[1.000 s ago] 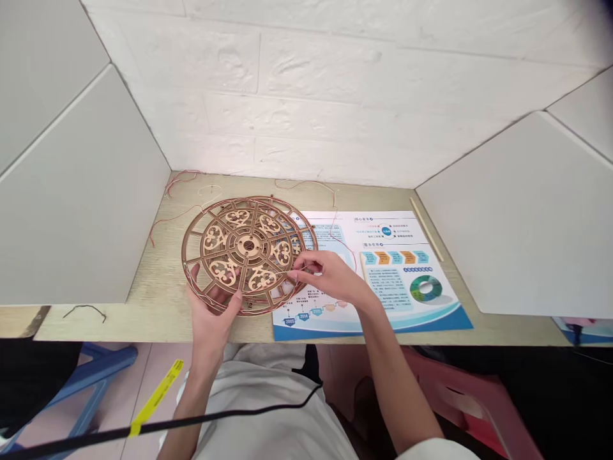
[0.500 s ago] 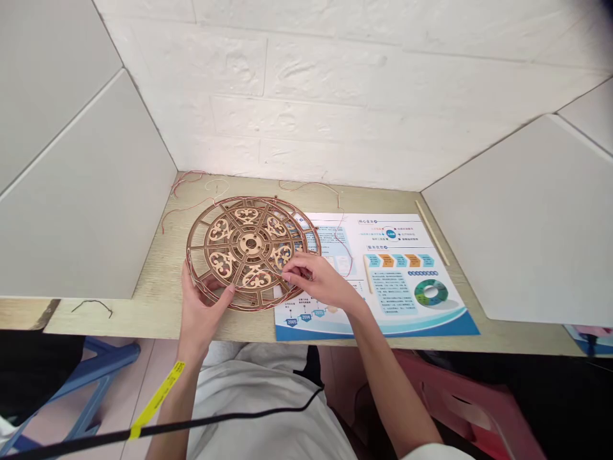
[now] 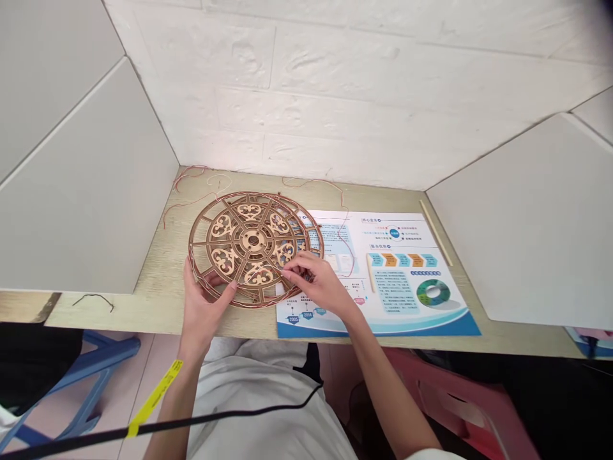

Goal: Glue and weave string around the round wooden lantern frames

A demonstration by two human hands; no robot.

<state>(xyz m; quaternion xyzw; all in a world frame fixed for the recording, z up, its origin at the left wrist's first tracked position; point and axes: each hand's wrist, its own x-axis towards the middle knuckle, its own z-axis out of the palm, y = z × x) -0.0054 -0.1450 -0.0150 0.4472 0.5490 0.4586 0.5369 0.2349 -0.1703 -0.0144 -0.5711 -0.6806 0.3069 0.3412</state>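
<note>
A round wooden openwork wheel (image 3: 252, 240), with heart-shaped scrollwork and a hub, stands tilted over the desk, a second ring showing behind its right side. Thin copper-coloured wire runs along its rim. My left hand (image 3: 207, 303) grips the lower left edge, thumb in front and fingers behind. At the wheel's lower right, my right hand (image 3: 311, 278) is closed in a pinch. A thin pale strand of wire (image 3: 272, 268) appears to lead into its fingertips; the other fingers are curled.
A printed blue-and-white sheet (image 3: 402, 326) lies under the wheel's right side. Loose red and pale wires (image 3: 191, 172) trail at the back. A thin wooden stick (image 3: 435, 232) is at the right, a dark wire piece (image 3: 93, 300) at the left. Grey panels (image 3: 71, 191) flank the desk.
The view has shifted slightly. My right hand stays pinched near the wheel's lower right, and a pale strand shows more clearly at its fingertips. My left hand keeps its grip.
</note>
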